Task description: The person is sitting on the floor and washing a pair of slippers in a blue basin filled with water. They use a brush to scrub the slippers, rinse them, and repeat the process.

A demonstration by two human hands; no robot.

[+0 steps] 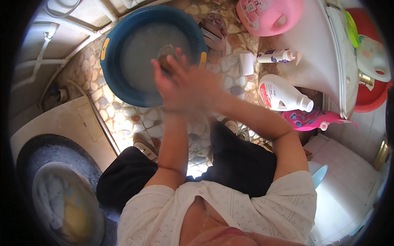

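Both my hands are over a round dark-blue plastic basin (111,77) with yellow handle inserts, which holds cloudy water (135,55). Resting in my left hand (167,87) is a small brownish-grey object (167,54). Its kind is unclear, because fingers cover part of it. My right hand (198,84) is blurred and lies across the left, with its fingers against the object. The two wrists come close together above the near rim. How firmly the right fingers close is hidden by blur.
Pink slippers (214,37) lie beside the basin on the pebble floor (147,120). To the right are a pink jug (271,18), a pump bottle (274,56), a white detergent bottle (284,93) and a pink pouch (307,120). A front-loading washing machine (64,123) stands left; white pipes (74,26) line the wall.
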